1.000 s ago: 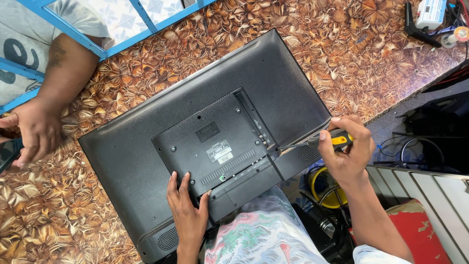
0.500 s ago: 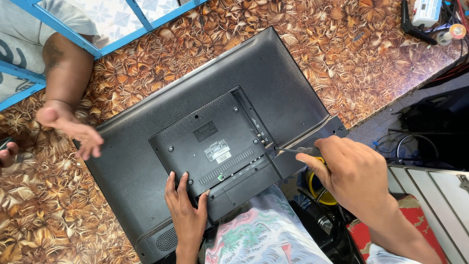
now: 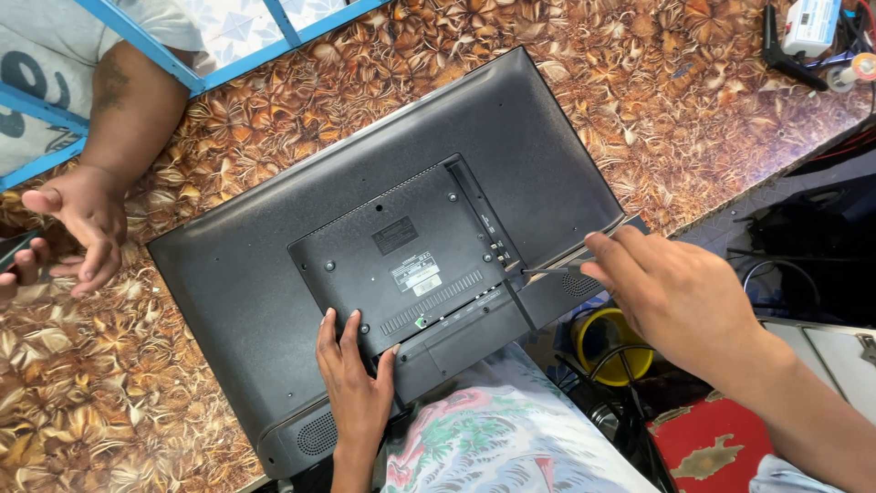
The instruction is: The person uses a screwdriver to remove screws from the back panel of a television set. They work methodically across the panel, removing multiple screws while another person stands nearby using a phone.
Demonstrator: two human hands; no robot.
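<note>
The TV point(image 3: 365, 265) lies face down on the desk point(image 3: 693, 100). It looks wide, stiff and breakable, so hold its edges. The left hand point(image 3: 356, 383) presses flat at 6 o'clock. The right hand point(image 3: 675, 292) grasps a screwdriver point(image 3: 552, 269) at 3 o'clock.

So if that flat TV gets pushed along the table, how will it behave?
The TV lies face down, flat on the table, so it would probably slide rather than tip. Its hard back looks stiff. One corner overhangs the edge, so it might drop if shoved further.
</note>
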